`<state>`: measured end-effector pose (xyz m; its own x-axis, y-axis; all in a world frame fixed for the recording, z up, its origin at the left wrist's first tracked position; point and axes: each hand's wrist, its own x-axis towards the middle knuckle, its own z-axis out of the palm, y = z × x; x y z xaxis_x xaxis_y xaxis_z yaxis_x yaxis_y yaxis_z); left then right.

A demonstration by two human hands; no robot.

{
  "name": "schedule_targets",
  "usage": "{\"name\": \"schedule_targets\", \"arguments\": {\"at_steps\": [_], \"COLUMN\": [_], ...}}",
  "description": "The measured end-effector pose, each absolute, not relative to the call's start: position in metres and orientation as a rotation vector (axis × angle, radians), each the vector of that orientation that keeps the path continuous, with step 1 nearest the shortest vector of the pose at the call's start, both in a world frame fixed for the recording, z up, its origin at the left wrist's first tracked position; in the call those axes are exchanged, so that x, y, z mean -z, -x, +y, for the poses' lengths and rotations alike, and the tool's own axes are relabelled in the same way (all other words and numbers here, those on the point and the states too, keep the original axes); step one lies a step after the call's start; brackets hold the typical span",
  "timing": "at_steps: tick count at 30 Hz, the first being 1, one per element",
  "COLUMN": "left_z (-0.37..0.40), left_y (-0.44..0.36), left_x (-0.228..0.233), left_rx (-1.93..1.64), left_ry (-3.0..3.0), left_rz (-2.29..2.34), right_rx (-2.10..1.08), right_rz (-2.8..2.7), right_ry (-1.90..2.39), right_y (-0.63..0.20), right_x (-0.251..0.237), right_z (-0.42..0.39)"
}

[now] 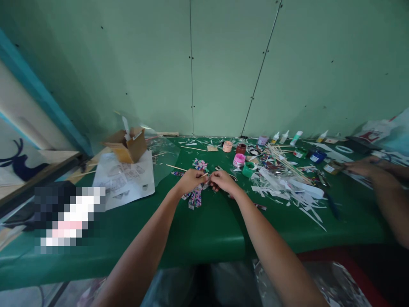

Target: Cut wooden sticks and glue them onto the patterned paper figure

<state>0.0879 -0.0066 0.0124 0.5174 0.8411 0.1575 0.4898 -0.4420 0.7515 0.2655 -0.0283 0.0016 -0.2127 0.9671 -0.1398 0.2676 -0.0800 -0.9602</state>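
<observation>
My left hand [191, 181] is closed in a pinch around a thin wooden stick [176, 167], which runs out to the left behind the fingers. Close beside it, almost fingertip to fingertip, my right hand [223, 181] is pinched too; what lies between its fingers is too small to make out. Under and around both hands is a colourful patterned paper piece [194, 199] with strips spreading toward me and away. Part of it is hidden by my fingers.
Paint jars, among them a pink jar [239, 160] and a green jar [249, 169], stand right of centre. White paper scraps [294, 192] and wooden sticks [287, 161] pile up farther right. A cardboard box [128, 147] sits at left on printed paper [147, 170]. Another person's hands [364, 166] work at far right.
</observation>
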Motion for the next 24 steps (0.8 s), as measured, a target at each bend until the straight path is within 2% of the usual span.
{"name": "schedule_targets", "arguments": {"at_steps": [16, 21, 24], "left_z": [-0.014, -0.011, -0.010], "left_y": [-0.096, -0.095, -0.095], "left_x": [-0.016, -0.015, -0.015], "left_rx": [-0.918, -0.925, -0.943], "left_ry": [-2.118, -2.108, -2.112], "left_rz": [1.407, 1.376, 1.376], "right_rx": [-1.070, -0.631, -0.523], "right_rz": [-1.617, -1.752, -1.940], "right_ry": [1.483, 1.383, 1.325], "right_y": [-0.266, -0.269, -0.270], "right_x": [0.004, -0.003, -0.008], "right_z": [-0.026, -0.030, -0.034]}}
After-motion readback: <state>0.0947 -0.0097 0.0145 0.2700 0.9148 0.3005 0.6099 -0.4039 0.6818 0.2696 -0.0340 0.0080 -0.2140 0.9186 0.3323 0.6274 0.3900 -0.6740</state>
